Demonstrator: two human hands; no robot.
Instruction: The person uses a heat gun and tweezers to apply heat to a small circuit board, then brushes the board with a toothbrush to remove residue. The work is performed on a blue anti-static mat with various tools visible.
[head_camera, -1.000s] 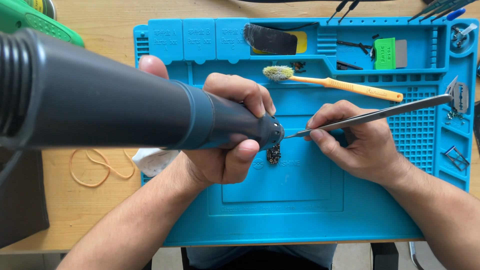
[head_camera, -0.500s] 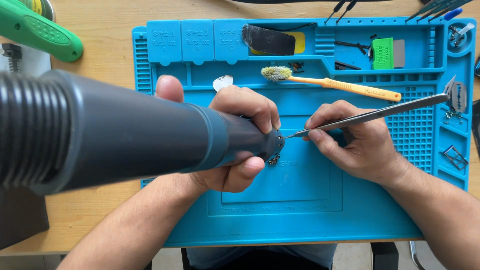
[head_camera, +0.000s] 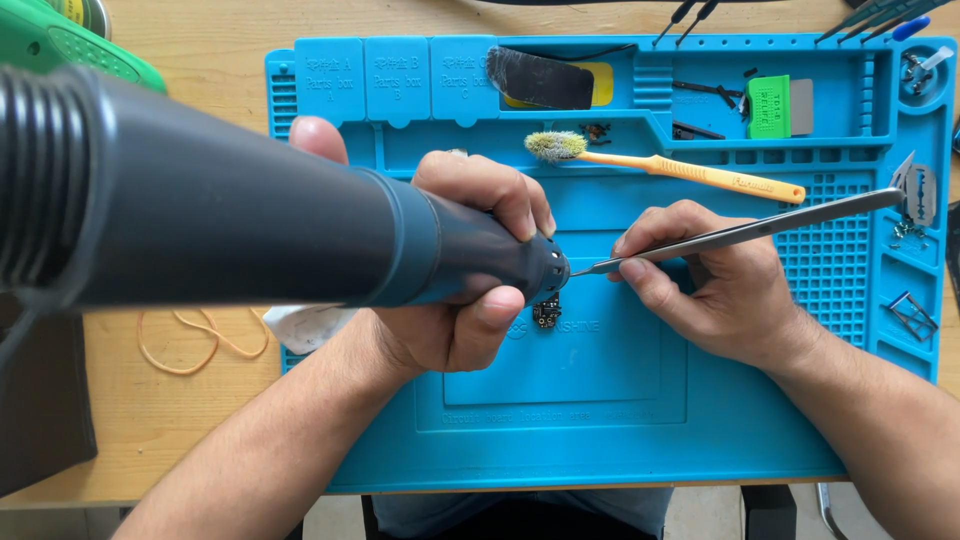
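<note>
Head view, looking down onto a wooden bench. A blue silicone work mat (head_camera: 620, 420) — matte, with moulded compartments along its top edge and a grid of small square cells at the right — covers most of the bench.

The left hand (head_camera: 455, 265) is wrapped closed around the tapered front of a hot-air tool (head_camera: 250, 215), a smooth dark grey plastic barrel with a ribbed collar near the camera and a perforated round nozzle at its tip. The nozzle points down at a small dark circuit board (head_camera: 546, 312), which lies flat on the mat's central panel, just below the nozzle and beside the left thumb.

The right hand (head_camera: 705, 285) pinches shut on a pair of slim steel tweezers (head_camera: 740, 232), brushed metal, long and tapering; the fine tip reaches the nozzle's edge, just above the board. Whether the tip touches the board cannot be told.

Above the hands lies an orange-handled brush (head_camera: 690, 172) with worn pale-green bristles. In the upper compartments sit a glossy black phone-shaped panel (head_camera: 540, 78) over a yellow sheet, and a green rectangular card (head_camera: 768, 106). A tan rubber band (head_camera: 190, 345), looped loosely, rests on the bare wood left of the mat — beside a crumpled white tissue (head_camera: 300, 325).
</note>
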